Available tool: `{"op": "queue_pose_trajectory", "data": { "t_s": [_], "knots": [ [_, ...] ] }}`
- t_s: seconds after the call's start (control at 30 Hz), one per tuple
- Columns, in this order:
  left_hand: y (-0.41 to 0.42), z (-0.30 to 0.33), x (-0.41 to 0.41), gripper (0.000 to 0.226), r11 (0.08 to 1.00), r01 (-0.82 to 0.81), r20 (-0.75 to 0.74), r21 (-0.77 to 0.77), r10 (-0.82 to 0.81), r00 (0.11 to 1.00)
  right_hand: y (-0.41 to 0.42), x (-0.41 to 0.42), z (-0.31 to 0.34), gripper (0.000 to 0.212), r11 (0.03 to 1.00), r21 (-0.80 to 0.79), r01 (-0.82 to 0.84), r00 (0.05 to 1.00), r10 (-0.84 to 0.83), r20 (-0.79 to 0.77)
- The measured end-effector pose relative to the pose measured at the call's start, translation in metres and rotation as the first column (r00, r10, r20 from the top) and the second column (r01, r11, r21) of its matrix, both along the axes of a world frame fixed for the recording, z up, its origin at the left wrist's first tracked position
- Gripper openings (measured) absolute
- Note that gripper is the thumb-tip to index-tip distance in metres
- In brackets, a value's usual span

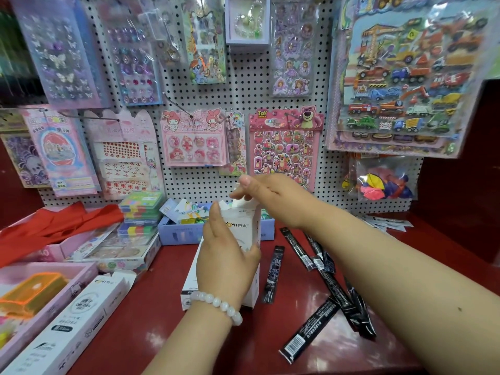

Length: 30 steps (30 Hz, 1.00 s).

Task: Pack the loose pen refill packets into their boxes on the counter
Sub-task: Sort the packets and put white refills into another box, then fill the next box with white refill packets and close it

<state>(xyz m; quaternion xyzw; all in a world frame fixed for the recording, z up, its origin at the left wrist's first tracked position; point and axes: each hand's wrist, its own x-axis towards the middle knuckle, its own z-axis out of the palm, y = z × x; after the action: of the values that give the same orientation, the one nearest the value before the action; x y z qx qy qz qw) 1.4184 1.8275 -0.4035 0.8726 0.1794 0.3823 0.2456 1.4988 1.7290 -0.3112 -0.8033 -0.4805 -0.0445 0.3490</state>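
A white refill box stands upright on the red counter. My left hand grips its side, fingers wrapped round the front. My right hand is at the box's open top, fingertips on the white flap. Several loose black refill packets lie on the counter to the right of the box, one close beside it. A second white box lies flat at the lower left with its flap open. Another box lies flat behind my left hand, mostly hidden.
More packets lie at the back right corner. A lilac tray of small goods stands behind the box. Pink trays and eraser stacks crowd the left. A pegboard with hanging sticker sheets forms the back wall.
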Motion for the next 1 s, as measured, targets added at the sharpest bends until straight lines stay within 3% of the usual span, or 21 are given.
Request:
{"op": "queue_pose_trajectory", "data": {
  "t_s": [0.13,0.3,0.4,0.5,0.63,0.73,0.83,0.9,0.97,1.0],
  "knots": [
    [0.001,-0.005,0.002,0.106,0.998,-0.001,-0.031,-0.057,-0.001,1.0,0.001,0.001,-0.005,0.061,0.99,-0.136,-0.03,1.0,0.03,-0.005],
    [-0.002,-0.029,0.011,0.109,0.995,-0.03,-0.263,-0.095,0.004,0.965,-0.02,0.006,-0.006,0.052,0.991,0.129,0.039,0.996,-0.027,-0.09],
    [0.007,-0.022,0.026,0.095,0.996,-0.08,-0.359,0.033,0.087,0.929,-0.042,0.019,-0.015,0.053,0.946,0.294,0.133,0.973,-0.068,-0.222],
    [0.008,-0.02,0.037,0.075,0.982,-0.061,-0.495,0.179,0.143,0.857,-0.069,0.034,-0.033,0.058,0.913,0.301,0.276,0.935,-0.182,-0.304],
    [0.008,-0.037,0.047,0.05,0.973,0.016,-0.647,0.23,0.141,0.75,-0.111,0.066,-0.068,0.062,0.832,0.293,0.472,0.831,-0.307,-0.464],
    [0.007,-0.039,0.054,0.05,0.953,0.031,-0.698,0.301,0.198,0.688,-0.146,0.1,-0.091,0.065,0.722,0.296,0.625,0.71,-0.37,-0.599],
    [-0.005,-0.029,0.064,0.055,0.88,0.058,-0.618,0.471,0.282,0.733,-0.182,0.127,-0.108,0.058,0.564,0.248,0.788,0.553,-0.472,-0.686],
    [-0.026,-0.023,0.078,0.047,0.875,0.182,-0.593,0.449,0.14,0.793,-0.204,0.139,-0.122,0.039,0.55,0.159,0.82,0.505,-0.565,-0.652],
    [-0.056,-0.023,0.095,0.036,0.874,0.334,-0.578,0.354,-0.076,0.812,-0.223,0.147,-0.135,0.021,0.552,-0.01,0.833,0.471,-0.72,-0.51],
    [-0.076,-0.026,0.105,0.034,0.866,0.403,-0.576,0.297,-0.174,0.798,-0.23,0.149,-0.14,0.023,0.521,-0.071,0.85,0.448,-0.788,-0.421]
  ]
}}
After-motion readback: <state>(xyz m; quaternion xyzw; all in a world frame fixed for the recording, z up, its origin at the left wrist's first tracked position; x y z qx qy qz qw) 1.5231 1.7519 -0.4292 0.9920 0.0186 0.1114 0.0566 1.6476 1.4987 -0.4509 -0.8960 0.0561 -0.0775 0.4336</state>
